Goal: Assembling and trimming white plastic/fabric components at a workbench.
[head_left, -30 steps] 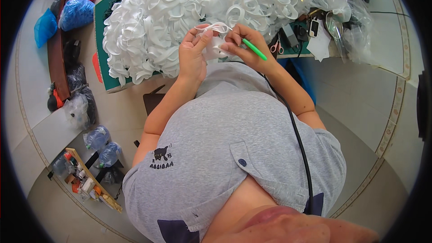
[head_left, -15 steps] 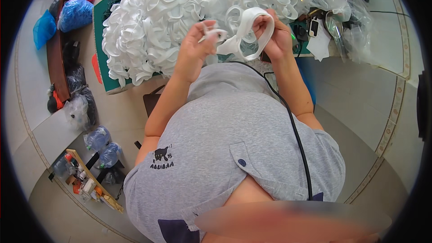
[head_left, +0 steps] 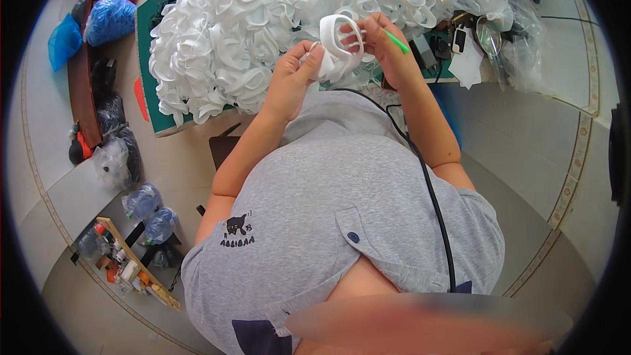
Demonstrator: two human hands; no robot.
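Between left hand (head_left: 294, 75) and right hand (head_left: 388, 43), near white loop pile (head_left: 220, 39) on table (head_left: 147, 85): white fabric loop (head_left: 328, 31). Lengthwise roughly near-to-far. Pinched at near-left end by left fingers; opening toward right fingers, loosely spread at rim, grip unclear, with green pen (head_left: 397, 43) tucked in.

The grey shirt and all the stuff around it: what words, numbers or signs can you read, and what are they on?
Grey shirt: a row of black letters under a black animal picture; I won't copy them out.
Beside the picture: tiny marks, too small to read.
White band and green stick: no writing I can make out.
White paper: any writing is too small to read.
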